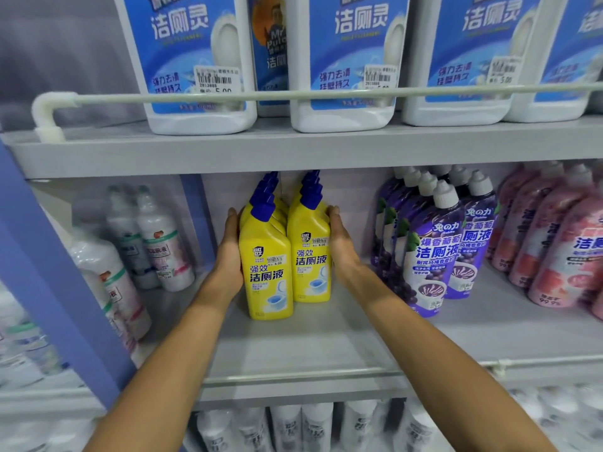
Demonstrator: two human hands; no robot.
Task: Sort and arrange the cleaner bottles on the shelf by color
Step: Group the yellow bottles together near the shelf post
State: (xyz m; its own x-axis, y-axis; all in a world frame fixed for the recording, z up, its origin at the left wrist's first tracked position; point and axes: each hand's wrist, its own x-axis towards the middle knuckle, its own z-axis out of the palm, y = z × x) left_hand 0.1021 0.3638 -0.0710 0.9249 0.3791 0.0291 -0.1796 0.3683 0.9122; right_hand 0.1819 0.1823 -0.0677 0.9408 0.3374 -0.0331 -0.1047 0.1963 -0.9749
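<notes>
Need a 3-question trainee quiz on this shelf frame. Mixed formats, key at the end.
1. True or false: the left hand and right hand press flat against opposite sides of the yellow bottles.
2. Which group stands just to the right of them? A. orange bottles B. purple bottles C. green bottles
3. Fill in: the yellow bottles' caps are ____.
Key: 1 true; 2 B; 3 blue.

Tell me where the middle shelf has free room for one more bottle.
Free: the shelf floor in front of the yellow bottles, up to the front rail; also the gap between them and the white bottles, where the left hand is. Crowded: purple bottles and pink bottles at right.
</notes>
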